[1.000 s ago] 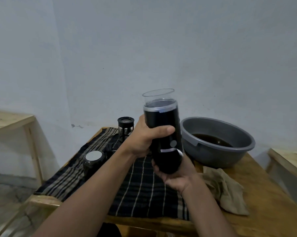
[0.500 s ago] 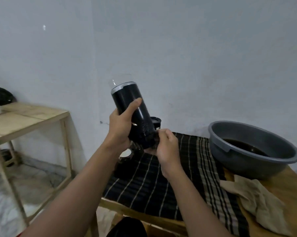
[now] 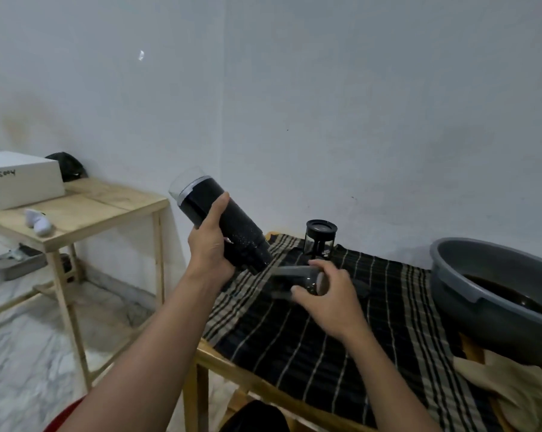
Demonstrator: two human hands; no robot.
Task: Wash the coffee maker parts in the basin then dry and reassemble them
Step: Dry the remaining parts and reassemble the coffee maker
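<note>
Head camera, looking down over both forearms at a wooden table (image 3: pixel 265 385) against a pale wall.

The left hand (image 3: pixel 212 244) is wrapped round a black cylinder (image 3: pixel 232 226), the coffee maker's main body. It is held in the air above the table's near left corner, tilted, with its silver band and clear rim pointing up and to the left and its lower end pointing down towards the right.

The right hand (image 3: pixel 329 294) is just beside that lower end, with the fingers curled round a small grey part (image 3: pixel 297 275). This part is blurred; it seems to have a clear section, but we cannot tell what piece it is or whether it touches the cylinder.

The two hands are close together but not touching.

A dark striped cloth (image 3: pixel 325 338) covers most of the table. A small glass jar with a black lid (image 3: pixel 321 241) stands upright on its far edge.

At the right, a grey basin (image 3: pixel 463 294) holds dark liquid. A beige rag (image 3: pixel 513 391) lies crumpled in front of it.

At the left stands a separate wooden side table (image 3: pixel 107 207), carrying a white box (image 3: pixel 20 182).
</note>
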